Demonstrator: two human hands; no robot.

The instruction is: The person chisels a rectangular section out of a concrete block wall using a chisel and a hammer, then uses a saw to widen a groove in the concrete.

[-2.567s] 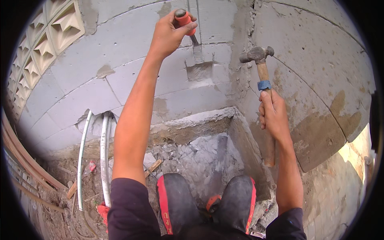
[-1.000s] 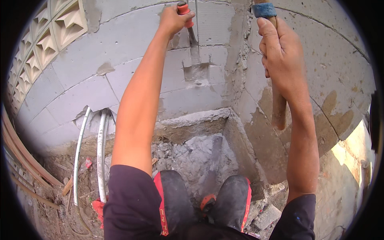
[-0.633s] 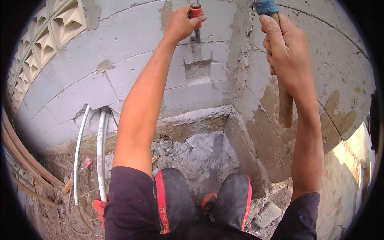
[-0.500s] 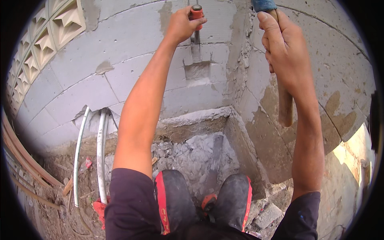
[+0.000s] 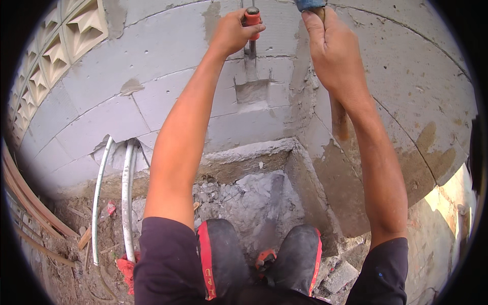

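Note:
A chisel with an orange-red handle and metal cap (image 5: 252,23) is held by my left hand (image 5: 230,34), fingers closed round the handle. Its metal shank points down against the grey block wall, at a narrow groove (image 5: 250,70) above a square recess (image 5: 251,92). To the right, my right hand (image 5: 336,58) grips a hammer (image 5: 339,119) high on its wooden handle, close under the blue head at the top edge of the picture. The hammer head is raised beside the chisel, apart from its cap.
Two pale conduits (image 5: 128,203) rise from the ground into a broken hole in the wall at left. Rubble and dust (image 5: 249,201) lie in the corner by a concrete ledge (image 5: 249,152). A dark-and-red tool or shoe-like pair (image 5: 226,259) shows below. Patterned vent blocks (image 5: 84,33) stand upper left.
My right hand has swung the hammer leftward, nearer the chisel. My left hand and the chisel have hardly moved.

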